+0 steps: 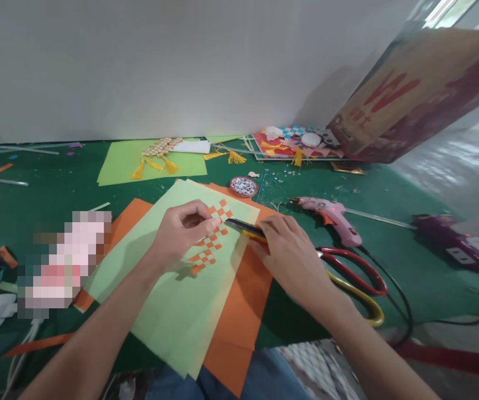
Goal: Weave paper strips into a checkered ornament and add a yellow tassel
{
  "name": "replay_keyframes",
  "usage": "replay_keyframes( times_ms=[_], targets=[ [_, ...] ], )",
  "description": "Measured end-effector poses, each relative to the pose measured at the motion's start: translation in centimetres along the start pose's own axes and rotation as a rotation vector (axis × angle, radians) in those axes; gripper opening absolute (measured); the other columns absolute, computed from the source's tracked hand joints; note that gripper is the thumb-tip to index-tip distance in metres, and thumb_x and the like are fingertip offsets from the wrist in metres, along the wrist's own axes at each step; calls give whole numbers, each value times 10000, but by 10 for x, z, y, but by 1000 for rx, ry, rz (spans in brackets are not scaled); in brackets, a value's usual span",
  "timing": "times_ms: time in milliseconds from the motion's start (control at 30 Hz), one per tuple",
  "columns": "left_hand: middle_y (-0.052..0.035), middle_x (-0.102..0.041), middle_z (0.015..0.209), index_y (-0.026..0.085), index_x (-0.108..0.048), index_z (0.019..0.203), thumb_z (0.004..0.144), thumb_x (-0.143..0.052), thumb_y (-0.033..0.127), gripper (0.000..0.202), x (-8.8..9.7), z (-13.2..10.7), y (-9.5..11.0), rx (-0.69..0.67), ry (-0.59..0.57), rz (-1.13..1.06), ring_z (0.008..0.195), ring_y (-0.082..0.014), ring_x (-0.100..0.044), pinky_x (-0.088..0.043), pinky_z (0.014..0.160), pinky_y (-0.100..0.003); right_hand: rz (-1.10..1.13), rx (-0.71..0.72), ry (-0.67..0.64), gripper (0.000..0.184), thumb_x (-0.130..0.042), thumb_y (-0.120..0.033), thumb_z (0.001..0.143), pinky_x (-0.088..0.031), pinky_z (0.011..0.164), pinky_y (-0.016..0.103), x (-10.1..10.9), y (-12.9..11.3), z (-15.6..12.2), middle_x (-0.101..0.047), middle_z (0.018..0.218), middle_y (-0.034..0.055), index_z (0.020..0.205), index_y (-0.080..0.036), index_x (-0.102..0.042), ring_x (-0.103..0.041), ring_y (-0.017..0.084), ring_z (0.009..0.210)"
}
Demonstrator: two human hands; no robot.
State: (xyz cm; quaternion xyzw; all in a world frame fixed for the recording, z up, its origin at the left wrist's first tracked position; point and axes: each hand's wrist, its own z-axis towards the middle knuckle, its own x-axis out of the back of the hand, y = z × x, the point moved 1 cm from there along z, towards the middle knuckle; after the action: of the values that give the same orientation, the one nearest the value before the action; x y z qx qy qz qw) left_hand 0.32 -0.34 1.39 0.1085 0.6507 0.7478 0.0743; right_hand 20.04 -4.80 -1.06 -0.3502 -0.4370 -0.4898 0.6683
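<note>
A light green paper sheet (181, 300) lies on orange paper (243, 311) on the green table. Orange strips are woven into it as a checker patch (212, 239). My left hand (181, 233) presses on the sheet, fingers curled and fingertips pinched at the woven patch. My right hand (289, 250) is closed round a yellow and black utility knife (243, 226), whose blade tip touches the green sheet beside the weave.
Red and yellow scissors (356, 278) lie right of my right hand. A pink glue gun (334, 216) with its cable lies beyond. A round tin (243, 186), tasselled woven pieces (158, 153), a purple device (455, 239) and a tilted cardboard box (422, 94) stand farther back.
</note>
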Motion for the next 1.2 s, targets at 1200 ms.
replay_keyframes(
  times_ms=[1200],
  targets=[
    [-17,-559,650,200,-605,585,728,-681,268,175,-6,-2,8,-222,-92,164,610,-133,-505,-421,576,-287,452,-25,141,114,-513,-164,802,-350,532,220,39,-39,23,-593,613,-9,717,-183,-586,-494,104,550]
  ],
)
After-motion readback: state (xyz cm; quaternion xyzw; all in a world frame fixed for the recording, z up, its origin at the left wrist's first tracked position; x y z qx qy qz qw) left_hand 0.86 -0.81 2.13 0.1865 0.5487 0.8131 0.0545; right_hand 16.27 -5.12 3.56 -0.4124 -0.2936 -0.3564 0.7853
